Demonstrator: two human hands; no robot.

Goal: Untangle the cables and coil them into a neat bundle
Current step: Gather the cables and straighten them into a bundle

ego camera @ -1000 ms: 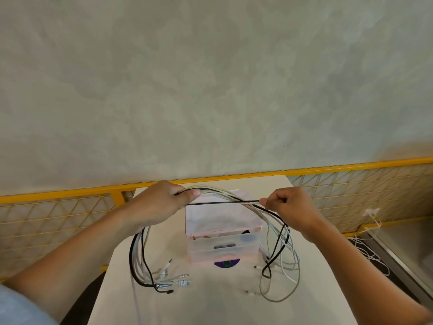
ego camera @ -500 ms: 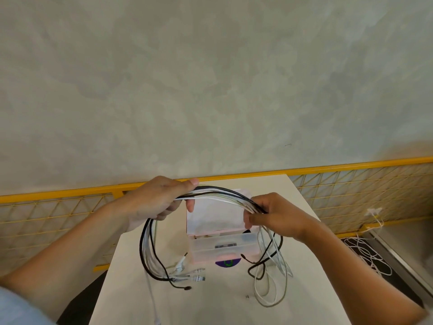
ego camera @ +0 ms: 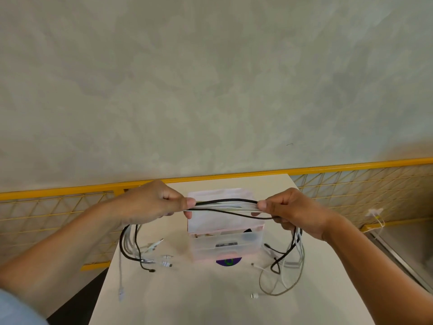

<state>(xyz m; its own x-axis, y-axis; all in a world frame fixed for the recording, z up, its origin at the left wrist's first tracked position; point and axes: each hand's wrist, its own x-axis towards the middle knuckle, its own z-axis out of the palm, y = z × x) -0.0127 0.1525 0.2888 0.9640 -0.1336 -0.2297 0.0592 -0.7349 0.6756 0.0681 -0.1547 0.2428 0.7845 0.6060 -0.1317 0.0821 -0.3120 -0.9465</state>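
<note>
A bundle of black and white cables [ego camera: 226,205] stretches level between my two hands, above the table. My left hand [ego camera: 152,202] grips the bundle's left part with thumb and curled fingers. My right hand [ego camera: 290,211] grips its right part the same way. One black cable sags slightly below the white ones. From the left hand, loose ends [ego camera: 140,249] with plugs hang down to the table. More loops [ego camera: 287,261] in black, white and grey hang from the right hand and lie on the table.
A translucent plastic box [ego camera: 225,246] with an open pink lid stands on the white table [ego camera: 187,296], under the bundle. A yellow mesh railing [ego camera: 351,184] runs behind the table, before a grey wall. Another white cable [ego camera: 375,219] hangs on the railing at the right.
Both hands moved apart and lower, pulling the gathered cables into a straight span. The right hand now holds the whole bundle, where a second ago it pinched one black cable.
</note>
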